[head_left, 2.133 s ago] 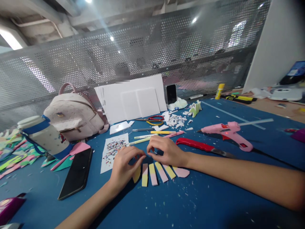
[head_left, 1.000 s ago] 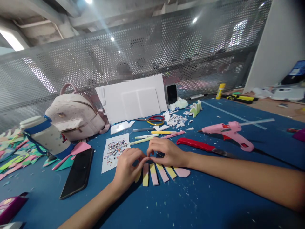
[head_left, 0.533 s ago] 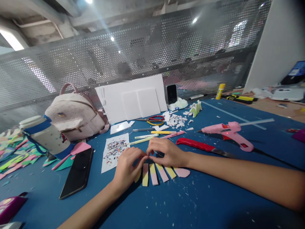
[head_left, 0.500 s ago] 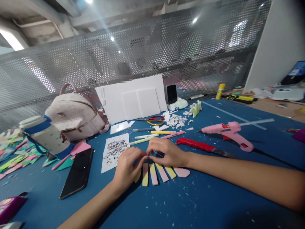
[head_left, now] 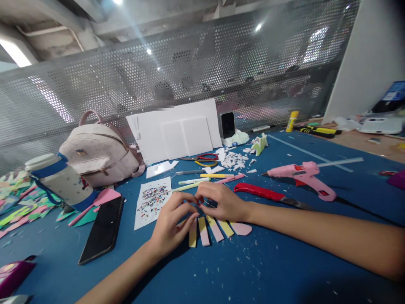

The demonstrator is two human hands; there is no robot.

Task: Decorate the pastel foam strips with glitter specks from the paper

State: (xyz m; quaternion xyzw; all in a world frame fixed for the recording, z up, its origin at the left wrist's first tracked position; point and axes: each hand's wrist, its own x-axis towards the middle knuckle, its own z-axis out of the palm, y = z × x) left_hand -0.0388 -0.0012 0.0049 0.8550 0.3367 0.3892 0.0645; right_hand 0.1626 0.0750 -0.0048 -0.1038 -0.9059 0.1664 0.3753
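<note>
My left hand (head_left: 174,219) and my right hand (head_left: 221,200) meet at the fingertips just above a fan of foam strips (head_left: 203,232) in yellow and pink. Both hands are closed with curled fingers; whatever lies between the tips is too small or hidden to name. The left thumb sits slightly lower than its fingers, over the strips' upper ends. A rounded pink foam piece (head_left: 242,229) ends the fan at the right, under my right wrist. Left of my left hand, a white sheet (head_left: 142,219) bears many tiny coloured bits.
Behind my hands lie several pens (head_left: 191,180), scissors (head_left: 207,158) and white scraps (head_left: 236,160). A red-handled knife (head_left: 259,191) and a pink glue gun (head_left: 303,173) are on the right. A phone (head_left: 103,230), a bottle (head_left: 63,183) and a backpack (head_left: 98,156) stand left.
My left fingers have lifted and spread a little from their pinch against the right fingertips. The left hand now covers the leftmost yellow piece. My right hand is nearly still.
</note>
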